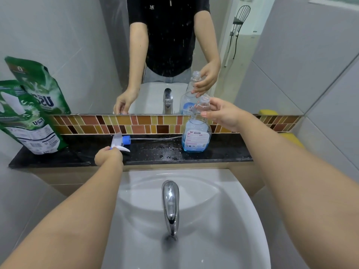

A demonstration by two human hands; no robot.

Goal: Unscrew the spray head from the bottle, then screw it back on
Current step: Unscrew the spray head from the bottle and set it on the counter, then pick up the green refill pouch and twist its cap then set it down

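Observation:
A clear bottle with blue liquid low inside stands upright on the black ledge, its threaded neck bare. My right hand holds the bottle's neck between thumb and fingers. The spray head, white with a blue collar, lies on its side on the ledge to the left, its thin dip tube stretching right toward the bottle. My left hand grips the spray head's trigger end with curled fingers.
A green detergent pouch leans on the wall at the ledge's left end. Water drops lie on the ledge near the bottle. A white basin with a chrome tap sits below. A mirror and mosaic tile strip back the ledge.

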